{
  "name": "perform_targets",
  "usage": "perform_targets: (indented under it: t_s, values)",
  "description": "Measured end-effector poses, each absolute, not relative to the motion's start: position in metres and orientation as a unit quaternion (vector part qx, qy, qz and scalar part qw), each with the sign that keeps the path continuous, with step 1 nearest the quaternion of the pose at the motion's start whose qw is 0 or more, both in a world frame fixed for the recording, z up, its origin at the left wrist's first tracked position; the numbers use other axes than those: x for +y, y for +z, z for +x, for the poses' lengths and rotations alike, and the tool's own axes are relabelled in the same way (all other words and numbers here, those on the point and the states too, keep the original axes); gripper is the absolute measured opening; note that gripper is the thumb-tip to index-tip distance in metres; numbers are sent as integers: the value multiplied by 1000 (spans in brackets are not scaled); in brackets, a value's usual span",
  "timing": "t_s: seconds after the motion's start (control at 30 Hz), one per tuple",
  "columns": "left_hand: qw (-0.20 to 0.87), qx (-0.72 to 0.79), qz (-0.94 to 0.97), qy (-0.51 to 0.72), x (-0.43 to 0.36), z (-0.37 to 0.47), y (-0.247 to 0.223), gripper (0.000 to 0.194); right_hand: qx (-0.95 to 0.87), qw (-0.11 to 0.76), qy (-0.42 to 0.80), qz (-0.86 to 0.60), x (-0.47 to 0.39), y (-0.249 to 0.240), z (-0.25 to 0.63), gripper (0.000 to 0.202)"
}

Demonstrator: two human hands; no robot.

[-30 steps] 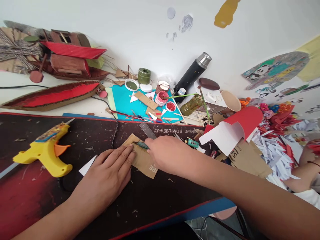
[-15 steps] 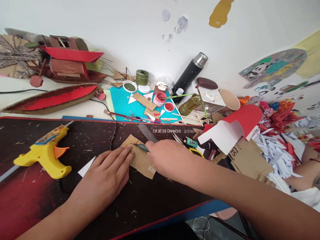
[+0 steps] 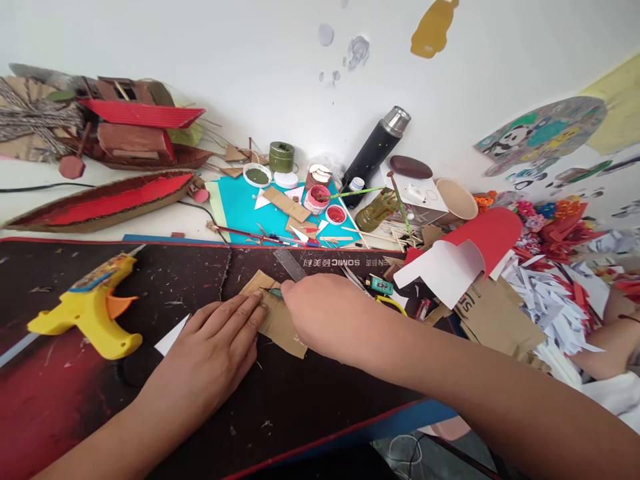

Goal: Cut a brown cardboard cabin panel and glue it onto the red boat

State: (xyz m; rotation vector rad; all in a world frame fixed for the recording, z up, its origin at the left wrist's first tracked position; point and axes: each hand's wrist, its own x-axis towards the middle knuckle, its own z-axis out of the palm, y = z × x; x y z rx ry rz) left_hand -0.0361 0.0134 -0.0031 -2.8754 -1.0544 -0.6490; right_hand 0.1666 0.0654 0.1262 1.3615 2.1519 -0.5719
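So; left fingers touch cardboard.

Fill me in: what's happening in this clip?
A person's left hand rests its fingers on a piece of brown cardboard on a dark mat. The right hand grips a slim green tool over the cardboard, close to those fingers. A ruler lies just beyond, a yellow glue gun off to the left.
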Motion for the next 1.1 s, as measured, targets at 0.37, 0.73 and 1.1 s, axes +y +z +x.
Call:
perform_targets:
  t_s: [0.37,0.73,1.1]
  values:
    - [18,-350,-917,-191,15,-37,3,39,787,209,-210,542,44,132,194,26]
    - [-86,-392,-894,-197,23,-39,17,59,771,89,-276,567,28,114,215,37]
    - [-105,-402,-897,-153,52,-58,12,68,760,65,-298,573,22,109,219,26]
